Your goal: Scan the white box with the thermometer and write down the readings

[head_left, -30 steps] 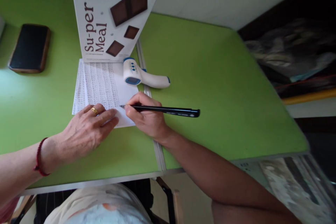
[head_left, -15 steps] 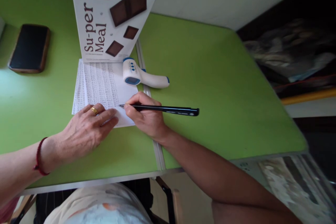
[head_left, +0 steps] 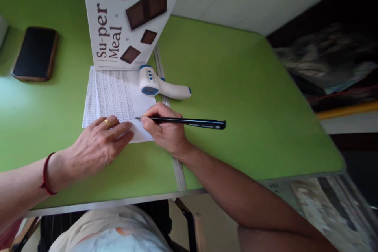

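My right hand (head_left: 165, 130) pinches a black pen (head_left: 195, 122), its tip down at the written lines on a white sheet of paper (head_left: 140, 104). Rows of small handwriting fill the sheet's left and middle, while its right strip is blank. My left hand (head_left: 99, 141), with a gold ring and a red wrist cord, lies across the paper's lower edge with fingers extended. Beneath the sheet, another written page (head_left: 89, 102) sticks out at the left. A white and blue infrared thermometer (head_left: 165, 86) rests on the paper's right edge, just beyond my right hand.
Behind the paper stands a white NutriMotion box (head_left: 115, 19). A dark phone in a brown case (head_left: 36, 53) lies at the left of the green table (head_left: 242, 106). A metal seam (head_left: 178, 173) crosses the table. Shelves with bagged items (head_left: 325, 59) are at the right.
The view has shifted slightly, so things appear a little further right. Both hands keep nearly the same place on the paper, and the pen stays in my right hand.
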{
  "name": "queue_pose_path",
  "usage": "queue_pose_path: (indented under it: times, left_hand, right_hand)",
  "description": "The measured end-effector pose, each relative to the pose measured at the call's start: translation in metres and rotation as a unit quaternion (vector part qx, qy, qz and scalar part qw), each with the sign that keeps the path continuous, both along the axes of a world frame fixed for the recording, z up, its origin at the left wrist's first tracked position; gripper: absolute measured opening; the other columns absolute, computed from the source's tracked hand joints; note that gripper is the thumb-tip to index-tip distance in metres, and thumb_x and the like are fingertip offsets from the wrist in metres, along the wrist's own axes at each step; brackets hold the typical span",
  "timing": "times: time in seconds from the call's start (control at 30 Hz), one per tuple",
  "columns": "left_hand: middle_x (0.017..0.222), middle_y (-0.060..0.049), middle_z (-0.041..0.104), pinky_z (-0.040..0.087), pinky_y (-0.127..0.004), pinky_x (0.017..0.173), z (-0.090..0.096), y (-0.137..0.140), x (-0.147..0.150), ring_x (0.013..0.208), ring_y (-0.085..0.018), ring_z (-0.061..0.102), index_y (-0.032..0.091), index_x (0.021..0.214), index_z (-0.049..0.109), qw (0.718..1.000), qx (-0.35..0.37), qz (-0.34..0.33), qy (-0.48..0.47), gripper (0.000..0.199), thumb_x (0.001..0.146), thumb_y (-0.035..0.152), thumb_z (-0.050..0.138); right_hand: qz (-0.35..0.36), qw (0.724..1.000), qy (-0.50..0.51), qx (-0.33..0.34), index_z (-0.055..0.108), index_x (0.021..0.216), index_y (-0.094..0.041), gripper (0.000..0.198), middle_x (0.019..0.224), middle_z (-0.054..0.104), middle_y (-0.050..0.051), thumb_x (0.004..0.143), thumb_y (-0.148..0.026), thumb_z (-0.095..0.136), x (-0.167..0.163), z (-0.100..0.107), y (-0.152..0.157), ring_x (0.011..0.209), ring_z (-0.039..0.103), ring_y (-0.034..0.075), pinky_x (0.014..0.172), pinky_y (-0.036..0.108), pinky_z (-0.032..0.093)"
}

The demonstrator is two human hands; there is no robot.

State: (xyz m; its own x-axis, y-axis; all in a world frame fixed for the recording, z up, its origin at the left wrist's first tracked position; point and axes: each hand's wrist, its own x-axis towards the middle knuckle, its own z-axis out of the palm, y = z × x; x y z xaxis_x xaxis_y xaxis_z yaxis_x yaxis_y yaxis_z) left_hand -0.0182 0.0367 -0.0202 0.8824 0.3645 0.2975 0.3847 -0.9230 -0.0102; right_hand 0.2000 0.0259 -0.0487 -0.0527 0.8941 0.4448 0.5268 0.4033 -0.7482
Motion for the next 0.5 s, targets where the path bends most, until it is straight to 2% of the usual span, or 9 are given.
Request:
queue_pose_path:
  times: [0.1, 0.17, 0.27, 0.33, 0.4, 0.5]
  left_hand:
    - [0.115, -0.010, 0.074, 0.054, -0.036, 0.072, -0.001, 0.003, 0.000, 0.089, -0.024, 0.063, 0.015, 0.102, 0.069, 1.000, -0.006, -0.004, 0.005, 0.019, 0.102, 0.013, 0.050]
    - [0.110, -0.011, 0.074, 0.054, -0.037, 0.073, 0.000, 0.006, -0.001, 0.088, -0.024, 0.064, 0.015, 0.099, 0.070, 1.000, -0.021, -0.008, -0.005, 0.019, 0.102, 0.015, 0.052]
    - [0.098, -0.010, 0.072, 0.054, -0.034, 0.073, 0.003, 0.012, -0.004, 0.084, -0.022, 0.064, 0.015, 0.088, 0.071, 0.991, -0.123, -0.019, -0.046, 0.022, 0.102, 0.022, 0.055]
    - [0.089, -0.008, 0.070, 0.053, -0.030, 0.070, 0.006, 0.017, -0.007, 0.077, -0.018, 0.064, 0.015, 0.076, 0.068, 0.970, -0.230, -0.014, -0.080, 0.030, 0.101, 0.026, 0.055]
    - [0.083, -0.006, 0.069, 0.050, -0.028, 0.064, 0.009, 0.025, -0.010, 0.069, -0.015, 0.063, 0.015, 0.070, 0.066, 0.943, -0.315, 0.020, -0.109, 0.034, 0.100, 0.028, 0.054]
    - [0.080, -0.006, 0.071, 0.049, -0.029, 0.060, 0.007, 0.052, -0.019, 0.067, -0.017, 0.065, 0.017, 0.081, 0.069, 0.897, -0.398, 0.129, -0.142, 0.020, 0.092, 0.032, 0.062]
  right_hand:
    - [-0.009, 0.999, -0.023, 0.021, 0.057, 0.078, -0.025, 0.013, 0.067, 0.062, -0.004, 0.090, -0.028, 0.061, 0.007, 0.005, 0.002, 0.059, 0.054, 0.013, 0.058, 0.028, 0.048]
    - [0.016, 0.996, -0.063, 0.058, 0.062, 0.086, -0.025, 0.007, 0.077, 0.067, -0.001, 0.093, -0.025, 0.060, 0.015, 0.011, 0.006, 0.067, 0.060, 0.014, 0.066, 0.031, 0.053]
    - [0.082, 0.977, -0.176, 0.089, 0.070, 0.097, -0.024, 0.016, 0.091, 0.069, 0.005, 0.097, -0.018, 0.054, 0.030, 0.016, 0.011, 0.082, 0.065, 0.018, 0.073, 0.034, 0.056]
    - [0.111, 0.959, -0.249, 0.073, 0.072, 0.102, -0.022, 0.026, 0.091, 0.067, 0.007, 0.100, -0.013, 0.048, 0.037, 0.018, 0.012, 0.084, 0.064, 0.020, 0.070, 0.035, 0.056]
    - [0.125, 0.944, -0.300, 0.050, 0.073, 0.105, -0.020, 0.035, 0.090, 0.066, 0.008, 0.099, -0.005, 0.041, 0.040, 0.018, 0.011, 0.084, 0.062, 0.021, 0.068, 0.036, 0.055]
    - [0.143, 0.925, -0.352, 0.027, 0.073, 0.107, -0.017, 0.042, 0.089, 0.065, 0.009, 0.095, 0.002, 0.038, 0.039, 0.017, 0.009, 0.080, 0.060, 0.020, 0.067, 0.036, 0.054]
